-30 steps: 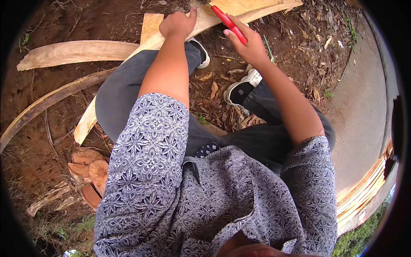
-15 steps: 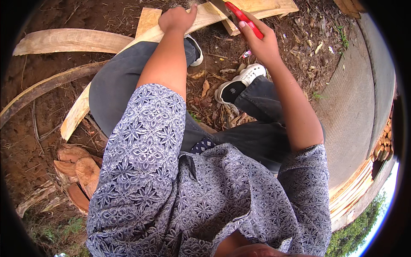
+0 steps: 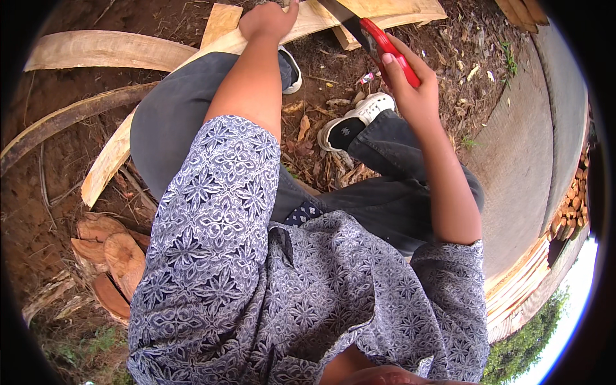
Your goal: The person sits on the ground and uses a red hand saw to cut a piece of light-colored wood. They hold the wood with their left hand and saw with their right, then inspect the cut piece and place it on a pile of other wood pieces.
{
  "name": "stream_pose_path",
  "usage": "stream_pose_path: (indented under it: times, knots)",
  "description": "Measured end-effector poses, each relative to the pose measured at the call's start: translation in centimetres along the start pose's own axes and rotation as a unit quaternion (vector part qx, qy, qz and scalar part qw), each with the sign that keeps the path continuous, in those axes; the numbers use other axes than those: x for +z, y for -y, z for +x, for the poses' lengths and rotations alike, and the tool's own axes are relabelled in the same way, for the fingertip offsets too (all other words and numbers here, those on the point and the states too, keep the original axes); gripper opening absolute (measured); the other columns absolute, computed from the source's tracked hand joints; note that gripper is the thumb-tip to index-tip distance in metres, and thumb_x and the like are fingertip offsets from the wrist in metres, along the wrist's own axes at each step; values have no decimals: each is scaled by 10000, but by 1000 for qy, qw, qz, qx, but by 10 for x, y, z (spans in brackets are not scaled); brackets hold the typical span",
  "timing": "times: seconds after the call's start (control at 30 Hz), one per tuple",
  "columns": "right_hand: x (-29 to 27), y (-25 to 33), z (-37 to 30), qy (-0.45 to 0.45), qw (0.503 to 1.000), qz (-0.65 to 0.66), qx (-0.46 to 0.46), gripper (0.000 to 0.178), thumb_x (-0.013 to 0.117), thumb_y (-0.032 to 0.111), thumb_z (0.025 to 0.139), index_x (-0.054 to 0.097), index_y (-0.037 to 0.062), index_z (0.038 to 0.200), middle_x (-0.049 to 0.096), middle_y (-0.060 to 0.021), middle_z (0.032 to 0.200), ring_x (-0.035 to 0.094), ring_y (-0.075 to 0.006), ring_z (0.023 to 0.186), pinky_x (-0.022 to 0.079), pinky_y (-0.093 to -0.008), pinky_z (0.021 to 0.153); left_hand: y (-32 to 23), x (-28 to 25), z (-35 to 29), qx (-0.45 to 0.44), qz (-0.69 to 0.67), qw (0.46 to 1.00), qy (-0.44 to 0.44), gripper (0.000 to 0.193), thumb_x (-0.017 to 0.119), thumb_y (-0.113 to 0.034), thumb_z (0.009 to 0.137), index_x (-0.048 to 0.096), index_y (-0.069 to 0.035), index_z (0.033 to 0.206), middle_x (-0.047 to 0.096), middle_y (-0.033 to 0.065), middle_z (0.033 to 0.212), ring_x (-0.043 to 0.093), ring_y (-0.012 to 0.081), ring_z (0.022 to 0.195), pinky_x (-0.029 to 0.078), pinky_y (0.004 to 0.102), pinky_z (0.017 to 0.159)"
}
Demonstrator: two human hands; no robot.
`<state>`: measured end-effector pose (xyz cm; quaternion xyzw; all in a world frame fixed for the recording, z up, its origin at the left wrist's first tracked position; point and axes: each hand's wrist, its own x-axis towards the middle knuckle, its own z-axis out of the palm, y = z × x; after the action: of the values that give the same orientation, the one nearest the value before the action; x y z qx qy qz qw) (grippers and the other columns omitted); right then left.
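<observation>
Brown dirt ground (image 3: 54, 212) lay beneath | left hand (image 3: 264, 22) rested on long, pale, curved wooden plank (image 3: 314, 22), finger closure unclear | right hand (image 3: 414, 86) clenched red-handled, grey-bladed saw (image 3: 380, 41), blade over plank between hands

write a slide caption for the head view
Left hand on a pale wooden plank, right hand gripping a red-handled saw.

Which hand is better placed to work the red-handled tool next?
Likely the right hand: it grips the red handle, blade reaching over the pale plank. The left hand rests on that plank.
</observation>
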<state>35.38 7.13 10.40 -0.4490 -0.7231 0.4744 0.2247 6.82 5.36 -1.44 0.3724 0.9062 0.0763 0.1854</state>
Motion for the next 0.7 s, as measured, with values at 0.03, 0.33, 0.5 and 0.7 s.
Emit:
stream_pose_path:
  times: [0.03, 0.33, 0.5, 0.7]
  knots:
    - [-9, 13, -7, 6, 1000, -14, -5, 412, 696, 249, 1002, 668, 31, 1352, 750, -79, 1013, 665, -108, 896, 532, -277, 823, -2, 0, 0, -5, -4, 1000, 3, 828, 331, -724, 975, 800, -43, 1017, 764, 229, 984, 740, 381, 981, 574, 492, 862]
    - [-42, 83, -26, 31, 999, -18, 30, 416, 685, 229, 1016, 656, -28, 1341, 743, -70, 994, 654, -74, 868, 517, -224, 754, 6, -5, -4, -20, 9, 1000, -4, 841, 313, -715, 983, 805, -34, 968, 765, 227, 955, 747, 380, 938, 579, 496, 835]
    - [34, 16, 59, -21, 990, -123, -61, 426, 729, 275, 987, 688, 35, 1336, 730, -40, 934, 635, -65, 754, 514, -237, 683, -1, 9, 2, 13, 22, 999, -28, 778, 377, -695, 979, 814, -53, 954, 769, 216, 952, 750, 371, 938, 581, 498, 832]
    - [91, -11, 119, -28, 994, 64, -87, 266, 679, 151, 974, 740, -11, 1175, 784, -135, 1015, 729, -180, 903, 555, -314, 829, 1, 1, -2, 14, 35, 999, -2, 761, 404, -691, 974, 814, -50, 976, 769, 215, 957, 750, 363, 949, 585, 483, 823]
